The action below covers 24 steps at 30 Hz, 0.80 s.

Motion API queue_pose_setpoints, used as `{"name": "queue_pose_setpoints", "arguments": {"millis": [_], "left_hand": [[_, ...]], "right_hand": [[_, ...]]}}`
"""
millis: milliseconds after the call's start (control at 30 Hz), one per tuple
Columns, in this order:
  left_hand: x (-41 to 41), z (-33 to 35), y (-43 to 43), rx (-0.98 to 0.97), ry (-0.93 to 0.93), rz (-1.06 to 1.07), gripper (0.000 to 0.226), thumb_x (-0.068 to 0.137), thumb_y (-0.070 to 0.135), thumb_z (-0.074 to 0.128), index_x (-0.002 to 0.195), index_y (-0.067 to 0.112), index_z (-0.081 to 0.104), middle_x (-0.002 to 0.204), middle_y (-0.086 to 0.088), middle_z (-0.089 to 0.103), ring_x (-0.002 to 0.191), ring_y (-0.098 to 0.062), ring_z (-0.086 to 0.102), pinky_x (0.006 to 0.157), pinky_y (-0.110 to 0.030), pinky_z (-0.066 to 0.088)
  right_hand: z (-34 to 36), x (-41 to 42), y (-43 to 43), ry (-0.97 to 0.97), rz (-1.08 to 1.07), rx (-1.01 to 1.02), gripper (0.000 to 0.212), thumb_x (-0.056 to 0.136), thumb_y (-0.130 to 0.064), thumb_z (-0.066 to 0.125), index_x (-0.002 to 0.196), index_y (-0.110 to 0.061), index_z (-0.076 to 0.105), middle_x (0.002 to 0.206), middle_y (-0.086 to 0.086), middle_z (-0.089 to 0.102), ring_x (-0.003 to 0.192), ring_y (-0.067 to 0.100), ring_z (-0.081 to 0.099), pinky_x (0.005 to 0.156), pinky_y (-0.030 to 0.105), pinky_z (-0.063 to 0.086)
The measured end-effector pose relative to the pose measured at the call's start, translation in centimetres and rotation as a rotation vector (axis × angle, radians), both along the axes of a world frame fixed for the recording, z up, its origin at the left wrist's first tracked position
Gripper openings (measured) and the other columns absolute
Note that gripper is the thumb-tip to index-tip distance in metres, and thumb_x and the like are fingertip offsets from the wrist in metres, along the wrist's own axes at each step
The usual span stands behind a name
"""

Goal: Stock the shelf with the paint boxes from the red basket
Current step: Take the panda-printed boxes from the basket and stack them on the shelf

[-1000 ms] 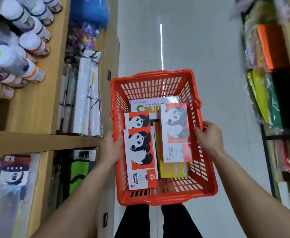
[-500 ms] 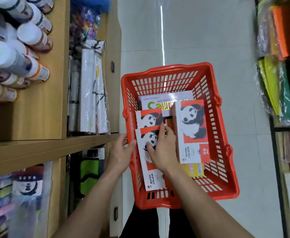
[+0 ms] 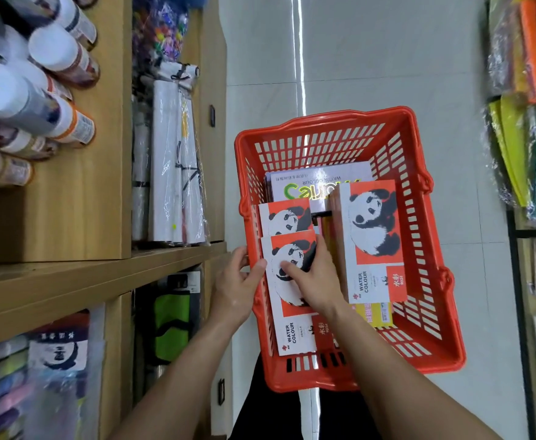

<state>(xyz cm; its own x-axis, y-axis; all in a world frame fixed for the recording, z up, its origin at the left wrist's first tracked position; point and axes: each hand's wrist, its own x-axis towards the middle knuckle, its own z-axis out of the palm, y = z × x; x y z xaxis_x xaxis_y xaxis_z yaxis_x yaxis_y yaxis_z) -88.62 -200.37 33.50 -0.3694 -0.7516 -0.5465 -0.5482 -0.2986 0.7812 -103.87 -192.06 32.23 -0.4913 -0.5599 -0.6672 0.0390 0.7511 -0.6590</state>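
Since a second ago the right hand [image 3: 315, 281] has left the basket's right rim and come to lie on the near-left panda paint box [image 3: 292, 300], fingers spread flat over its face and thumb side at its right edge; whether it grips the box I cannot tell. Left hand [image 3: 238, 281] is clamped on the left rim of the red basket [image 3: 419, 312], thumb over the box's left edge. A second small panda box [image 3: 284, 215] lies just beyond, a larger one [image 3: 371, 239] right, a purple box [image 3: 317, 182] far. The wooden shelf [image 3: 79, 274] stands left.
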Motion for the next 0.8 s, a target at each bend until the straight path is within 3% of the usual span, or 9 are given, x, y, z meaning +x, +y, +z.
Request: {"name": "queue_pose_setpoints", "arguments": {"millis": [167,267,367,433,533,600,667,733,800], "left_hand": [[0.1,-0.1,0.2,-0.027,-0.012,-0.005,0.019,0.102,0.026,0.064,0.12,0.029,0.061,0.099,0.041,0.07,0.082,0.01,0.072,0.062,-0.006,0.052],[0.2,-0.1,0.3,-0.023,-0.004,0.008,0.017,0.101,0.029,0.064,0.113,0.04,0.062,0.101,0.036,0.072,0.084,0.005,0.074,0.067,-0.012,0.055],[0.3,0.1,0.4,-0.012,0.018,0.03,0.018,0.099,0.033,0.064,0.11,0.046,0.062,0.104,0.032,0.074,0.087,0.004,0.074,0.07,-0.014,0.056],[0.3,0.2,0.3,0.02,0.027,0.03,0.019,0.099,0.032,0.065,0.11,0.047,0.062,0.106,0.03,0.074,0.088,0.004,0.074,0.071,-0.016,0.058],[0.1,0.6,-0.1,0.059,0.039,0.037,0.022,0.101,0.022,0.066,0.108,0.043,0.064,0.101,0.023,0.076,0.083,0.007,0.073,0.066,-0.013,0.056],[-0.2,0.9,-0.4,0.073,0.01,0.048,0.019,0.1,0.018,0.066,0.111,0.034,0.064,0.1,0.013,0.076,0.081,0.008,0.072,0.064,-0.009,0.053],[-0.7,1.6,-0.3,0.091,-0.047,0.064,0.017,0.1,0.02,0.067,0.115,0.027,0.062,0.107,0.006,0.073,0.082,0.001,0.072,0.065,-0.01,0.053],[-1.2,2.6,0.1,-0.068,-0.204,0.053,0.023,0.098,0.024,0.069,0.119,0.024,0.06,0.112,0.002,0.07,0.089,-0.009,0.069,0.076,-0.027,0.057],[-1.9,3.6,0.9,-0.441,-0.318,0.009,0.03,0.094,0.026,0.071,0.121,0.022,0.06,0.113,0.01,0.058,0.1,-0.011,0.058,0.083,-0.033,0.048]], "right_hand": [[-0.2,-0.4,1.0,-0.056,-0.056,-0.042,0.074,0.071,-0.043,0.08,0.139,-0.038,0.053,0.13,-0.003,0.068,0.127,0.015,0.064,0.11,0.048,0.052],[-0.5,-0.5,1.1,-0.063,-0.02,-0.046,0.077,0.078,-0.037,0.082,0.147,-0.031,0.047,0.132,0.002,0.057,0.132,0.017,0.052,0.115,0.042,0.045],[-0.2,-0.6,1.3,-0.126,0.027,-0.093,0.062,0.088,-0.029,0.081,0.14,-0.036,0.048,0.115,-0.022,0.074,0.105,-0.007,0.07,0.094,0.02,0.057],[0.7,-0.6,1.4,-0.057,0.063,-0.105,0.064,0.086,-0.033,0.082,0.14,-0.037,0.048,0.108,-0.029,0.076,0.095,-0.01,0.072,0.082,0.01,0.054],[3.2,-1.1,2.2,0.082,0.061,-0.173,0.073,0.079,-0.04,0.085,0.142,-0.038,0.049,0.112,-0.023,0.075,0.099,-0.007,0.071,0.082,0.008,0.051],[5.2,-2.6,3.7,0.068,0.022,-0.229,0.066,0.08,-0.04,0.085,0.136,-0.045,0.052,0.115,-0.028,0.075,0.104,-0.012,0.07,0.082,0.003,0.049],[7.4,-4.9,5.8,0.015,-0.056,-0.269,0.06,0.082,-0.036,0.086,0.133,-0.048,0.056,0.119,-0.027,0.076,0.107,-0.006,0.073,0.087,0.01,0.054],[9.7,-7.4,8.1,0.002,-0.165,-0.296,0.058,0.08,-0.035,0.087,0.13,-0.047,0.061,0.117,-0.023,0.078,0.104,-0.002,0.075,0.081,0.012,0.058],[11.7,-9.9,10.2,0.036,-0.251,-0.309,0.05,0.073,-0.039,0.087,0.119,-0.049,0.068,0.11,-0.022,0.08,0.097,-0.002,0.077,0.074,0.009,0.057]]}}
